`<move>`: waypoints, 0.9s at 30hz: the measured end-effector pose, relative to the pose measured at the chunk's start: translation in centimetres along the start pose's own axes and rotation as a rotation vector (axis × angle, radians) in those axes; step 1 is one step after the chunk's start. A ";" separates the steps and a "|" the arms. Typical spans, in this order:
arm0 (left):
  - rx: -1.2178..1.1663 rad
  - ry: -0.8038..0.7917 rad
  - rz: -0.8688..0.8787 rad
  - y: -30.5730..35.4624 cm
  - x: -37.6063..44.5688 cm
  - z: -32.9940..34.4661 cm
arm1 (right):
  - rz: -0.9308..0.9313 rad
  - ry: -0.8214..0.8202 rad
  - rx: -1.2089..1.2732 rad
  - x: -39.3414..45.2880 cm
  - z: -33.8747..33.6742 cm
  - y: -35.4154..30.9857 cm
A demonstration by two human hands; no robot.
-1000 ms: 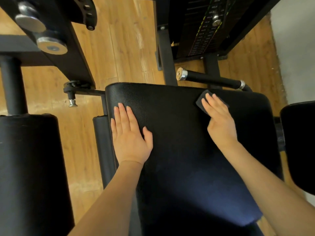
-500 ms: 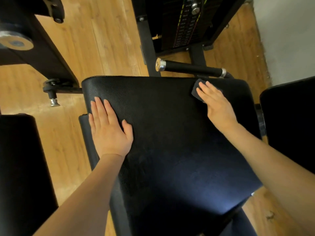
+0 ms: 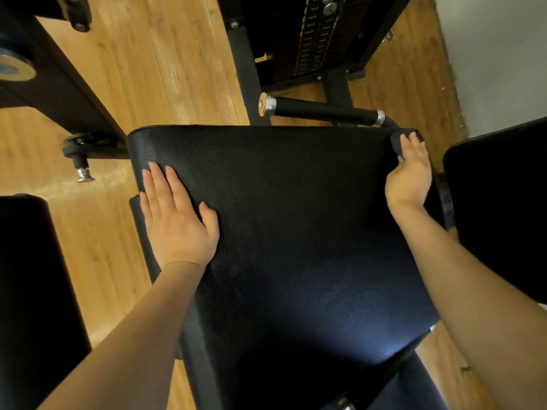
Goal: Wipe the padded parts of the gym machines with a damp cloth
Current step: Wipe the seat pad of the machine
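A large black padded seat (image 3: 296, 217) of a gym machine fills the middle of the view. My left hand (image 3: 177, 220) lies flat on its left side, fingers straight and pointing away from me. My right hand (image 3: 410, 173) is at the pad's far right corner and presses a small dark grey cloth (image 3: 396, 142) against the corner with fairly straight fingers. Most of the cloth is hidden under those fingers. A pale sheen shows on the pad's near right part.
A black handle bar (image 3: 322, 110) with chrome ends runs just behind the pad, and the weight stack (image 3: 316, 37) stands beyond it. Another black pad (image 3: 500, 202) sits close on the right and one (image 3: 32, 291) on the left. A pull pin (image 3: 84, 170) sticks out at left above the wooden floor (image 3: 165, 69).
My right hand has slid the cloth rightward along the pad's far edge to its right corner. My left hand has stayed flat on the left side. The view shifted slightly.
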State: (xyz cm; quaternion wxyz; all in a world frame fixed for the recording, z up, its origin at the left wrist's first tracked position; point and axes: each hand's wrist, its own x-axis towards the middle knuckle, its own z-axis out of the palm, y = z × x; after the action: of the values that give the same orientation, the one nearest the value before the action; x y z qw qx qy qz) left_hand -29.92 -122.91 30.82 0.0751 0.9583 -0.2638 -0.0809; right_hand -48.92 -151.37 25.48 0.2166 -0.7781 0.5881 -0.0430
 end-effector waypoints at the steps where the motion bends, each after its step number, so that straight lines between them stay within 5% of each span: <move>1: 0.003 0.000 -0.001 0.0 0.0 0.0 | 0.029 0.019 0.025 -0.2 0.2 -0.6; 13: 0.021 -0.032 -0.022 0.1 0.0 -0.1 | -0.353 -0.210 0.111 -9.0 3.9 -14.1; 27: 0.010 -0.078 -0.036 0.6 0.1 -1.0 | -0.702 -0.329 0.140 -10.4 4.7 -21.1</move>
State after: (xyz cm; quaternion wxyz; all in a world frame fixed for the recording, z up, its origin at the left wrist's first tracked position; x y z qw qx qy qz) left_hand -29.93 -123.34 31.87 0.0586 0.9592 -0.2498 -0.1184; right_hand -31.65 -135.82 31.33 0.3328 -0.9117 0.2393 -0.0291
